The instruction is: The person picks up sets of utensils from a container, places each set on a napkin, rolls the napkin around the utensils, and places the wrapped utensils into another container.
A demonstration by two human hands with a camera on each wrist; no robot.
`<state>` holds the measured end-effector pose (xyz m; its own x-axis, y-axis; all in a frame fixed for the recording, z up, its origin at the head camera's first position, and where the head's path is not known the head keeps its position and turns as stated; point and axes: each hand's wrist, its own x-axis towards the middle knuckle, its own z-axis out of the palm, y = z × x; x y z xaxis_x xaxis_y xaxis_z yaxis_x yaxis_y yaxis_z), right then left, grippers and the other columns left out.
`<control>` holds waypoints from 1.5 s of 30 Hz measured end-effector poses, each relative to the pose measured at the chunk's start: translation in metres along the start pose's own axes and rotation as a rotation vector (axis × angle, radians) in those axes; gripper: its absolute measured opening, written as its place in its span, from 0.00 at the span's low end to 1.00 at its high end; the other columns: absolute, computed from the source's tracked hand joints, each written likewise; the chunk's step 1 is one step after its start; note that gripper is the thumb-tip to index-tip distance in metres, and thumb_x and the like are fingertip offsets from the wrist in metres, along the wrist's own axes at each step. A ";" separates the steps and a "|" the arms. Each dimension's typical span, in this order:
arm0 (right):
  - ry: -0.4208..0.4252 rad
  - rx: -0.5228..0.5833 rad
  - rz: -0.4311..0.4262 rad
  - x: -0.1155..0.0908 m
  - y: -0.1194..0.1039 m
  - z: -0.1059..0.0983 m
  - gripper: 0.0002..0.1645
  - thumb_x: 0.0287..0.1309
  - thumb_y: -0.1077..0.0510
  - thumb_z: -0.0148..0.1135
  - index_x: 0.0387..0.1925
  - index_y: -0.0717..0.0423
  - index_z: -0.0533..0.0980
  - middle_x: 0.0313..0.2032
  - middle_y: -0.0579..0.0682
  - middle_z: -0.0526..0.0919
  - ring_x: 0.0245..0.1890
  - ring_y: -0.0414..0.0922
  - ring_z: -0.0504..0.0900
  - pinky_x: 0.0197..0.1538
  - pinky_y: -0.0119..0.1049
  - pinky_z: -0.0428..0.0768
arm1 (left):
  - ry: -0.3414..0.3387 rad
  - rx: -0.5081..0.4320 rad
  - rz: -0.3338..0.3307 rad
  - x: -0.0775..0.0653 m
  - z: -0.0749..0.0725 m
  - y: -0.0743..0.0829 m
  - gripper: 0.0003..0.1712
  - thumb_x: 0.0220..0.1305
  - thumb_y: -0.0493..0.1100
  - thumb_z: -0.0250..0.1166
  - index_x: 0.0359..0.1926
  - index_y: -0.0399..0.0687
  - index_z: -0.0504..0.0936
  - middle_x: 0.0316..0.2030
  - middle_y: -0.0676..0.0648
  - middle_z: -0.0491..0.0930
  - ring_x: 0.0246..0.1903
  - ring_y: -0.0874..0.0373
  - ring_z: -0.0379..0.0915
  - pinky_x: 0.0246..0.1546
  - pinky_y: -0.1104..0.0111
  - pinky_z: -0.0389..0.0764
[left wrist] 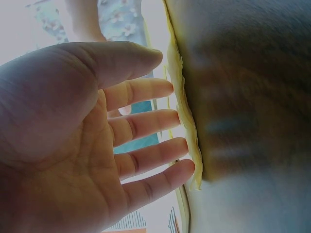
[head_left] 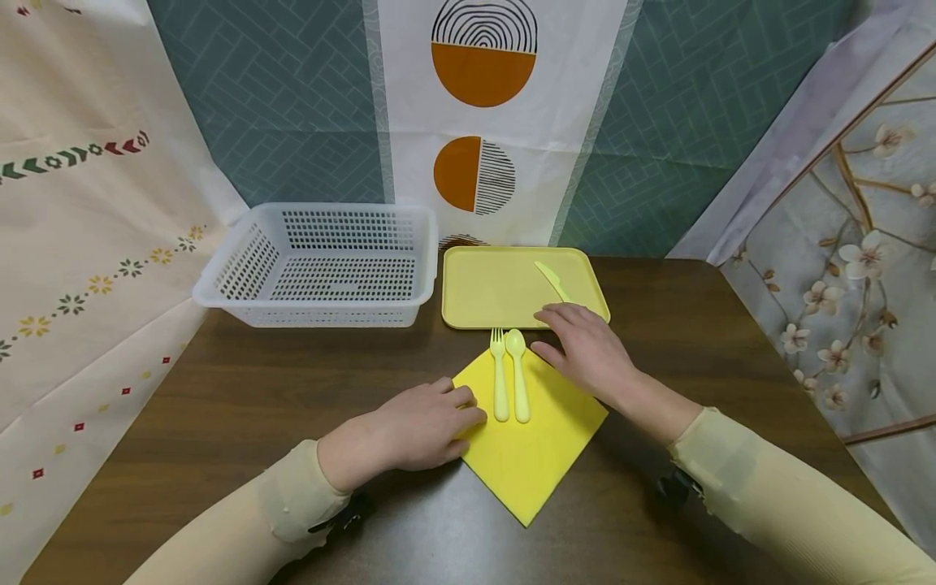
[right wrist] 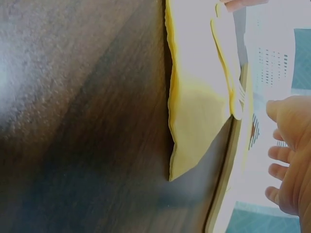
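Observation:
A yellow napkin [head_left: 534, 463] lies turned like a diamond on the table. On it a pale yellow fork [head_left: 500, 382] and spoon [head_left: 520, 382] lie side by side, their heads toward the yellow tray [head_left: 483, 284]. My left hand [head_left: 420, 422] is at the napkin's left corner; in the left wrist view its fingertips [left wrist: 170, 116] touch the napkin's edge, fingers extended. Between the napkin and the tray's front edge hovers my right hand [head_left: 585, 345], fingers spread and holding nothing. A pale yellow knife [head_left: 552, 280] lies on the tray, just beyond that hand's fingers.
A white perforated plastic basket [head_left: 329, 313] stands at the back left, beside the tray. The dark wooden table [head_left: 292, 374] ends at patterned cloths [head_left: 292, 106] hanging at the back and sides.

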<state>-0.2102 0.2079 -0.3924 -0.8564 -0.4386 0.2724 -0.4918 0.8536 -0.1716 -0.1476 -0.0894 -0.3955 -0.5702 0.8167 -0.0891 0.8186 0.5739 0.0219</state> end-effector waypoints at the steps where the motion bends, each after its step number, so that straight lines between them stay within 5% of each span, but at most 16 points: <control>1: 0.002 -0.003 -0.002 0.000 0.001 0.000 0.33 0.75 0.49 0.72 0.73 0.61 0.77 0.72 0.62 0.78 0.76 0.62 0.71 0.78 0.62 0.66 | 0.003 0.001 0.001 0.000 0.000 0.000 0.18 0.76 0.49 0.69 0.63 0.54 0.86 0.55 0.50 0.81 0.48 0.50 0.74 0.49 0.61 0.79; 45: -0.092 -0.134 0.084 0.031 0.037 0.004 0.44 0.81 0.44 0.64 0.84 0.63 0.62 0.81 0.66 0.64 0.81 0.65 0.63 0.81 0.63 0.59 | 0.015 0.017 0.007 0.000 0.000 0.000 0.18 0.76 0.49 0.69 0.63 0.54 0.86 0.55 0.49 0.82 0.49 0.50 0.74 0.50 0.61 0.80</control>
<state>-0.2551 0.2249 -0.3939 -0.9073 -0.3829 0.1736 -0.3979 0.9154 -0.0608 -0.1472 -0.0894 -0.3955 -0.5654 0.8215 -0.0740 0.8235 0.5673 0.0054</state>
